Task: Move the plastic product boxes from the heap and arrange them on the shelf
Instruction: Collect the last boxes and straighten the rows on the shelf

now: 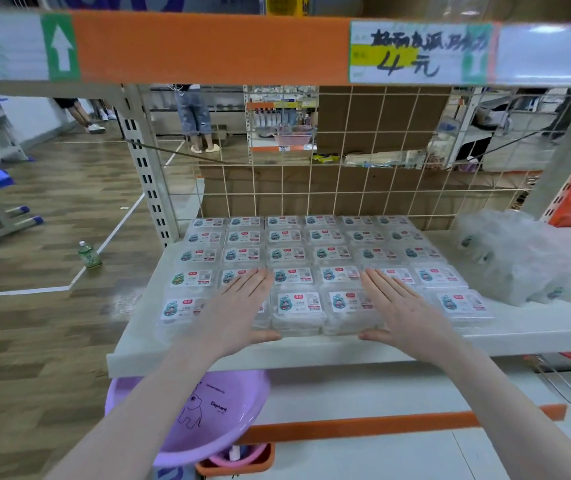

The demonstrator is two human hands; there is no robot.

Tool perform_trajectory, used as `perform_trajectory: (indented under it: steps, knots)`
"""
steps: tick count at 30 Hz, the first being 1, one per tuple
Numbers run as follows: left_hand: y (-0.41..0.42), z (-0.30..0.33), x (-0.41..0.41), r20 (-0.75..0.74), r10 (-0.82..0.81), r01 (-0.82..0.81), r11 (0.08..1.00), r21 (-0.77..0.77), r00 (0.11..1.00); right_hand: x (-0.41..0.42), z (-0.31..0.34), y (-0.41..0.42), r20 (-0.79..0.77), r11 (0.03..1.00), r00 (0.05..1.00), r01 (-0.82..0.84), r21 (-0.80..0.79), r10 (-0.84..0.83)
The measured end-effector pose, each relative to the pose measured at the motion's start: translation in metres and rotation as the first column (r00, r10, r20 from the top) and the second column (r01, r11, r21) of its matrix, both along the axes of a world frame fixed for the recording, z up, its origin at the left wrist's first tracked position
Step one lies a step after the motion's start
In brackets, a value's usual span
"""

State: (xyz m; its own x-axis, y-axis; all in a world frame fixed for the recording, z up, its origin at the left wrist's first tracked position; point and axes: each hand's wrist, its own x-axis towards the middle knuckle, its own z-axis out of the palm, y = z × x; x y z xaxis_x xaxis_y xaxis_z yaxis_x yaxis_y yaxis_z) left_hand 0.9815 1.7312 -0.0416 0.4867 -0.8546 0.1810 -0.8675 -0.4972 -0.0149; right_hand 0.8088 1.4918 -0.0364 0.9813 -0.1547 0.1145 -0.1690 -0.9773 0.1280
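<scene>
- A shop aisle with wood-look flooring; a pale shelf (312, 351) backed by a wire grid sits under an orange rail.
- Much seems done: boxes (291, 254) fill neat rows from the back edge to the front edge.
- Left to do: the heap (519, 258), in clear wrap, at the right end.
- Boxes are clear plastic with white cartoon labels.
- Left hand (239, 313) and right hand (405, 313) lie flat, fingers straight, on the front rows, grasping nothing.

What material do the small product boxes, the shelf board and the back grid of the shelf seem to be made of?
Product boxes: clear, thin, glossy plastic, since the contents show through, with printed paper labels on top.
Shelf board: likely painted metal; a smooth, pale, matt surface with a folded front lip.
Back grid: thin wire, probably cream-coated metal; cardboard shows through its square openings.
</scene>
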Motion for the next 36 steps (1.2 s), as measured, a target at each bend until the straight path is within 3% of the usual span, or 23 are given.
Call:
perform_trajectory:
  steps: [6,19,36]
  knots:
    - [-0.035,0.0,-0.014,-0.012,-0.024,0.024,0.999,0.036,1.0,-0.01,0.002,-0.027,-0.046,0.999,0.999,0.003,0.036,-0.002]
    - [-0.055,0.003,-0.023,-0.063,0.011,-0.003,0.991,0.132,0.998,0.003,-0.006,-0.052,-0.015,0.982,0.982,-0.185,0.042,0.186]
    - [-0.105,-0.008,-0.06,-0.041,0.034,-0.031,0.997,0.073,0.999,-0.034,-0.003,-0.092,-0.027,0.986,0.986,-0.163,-0.016,0.163]
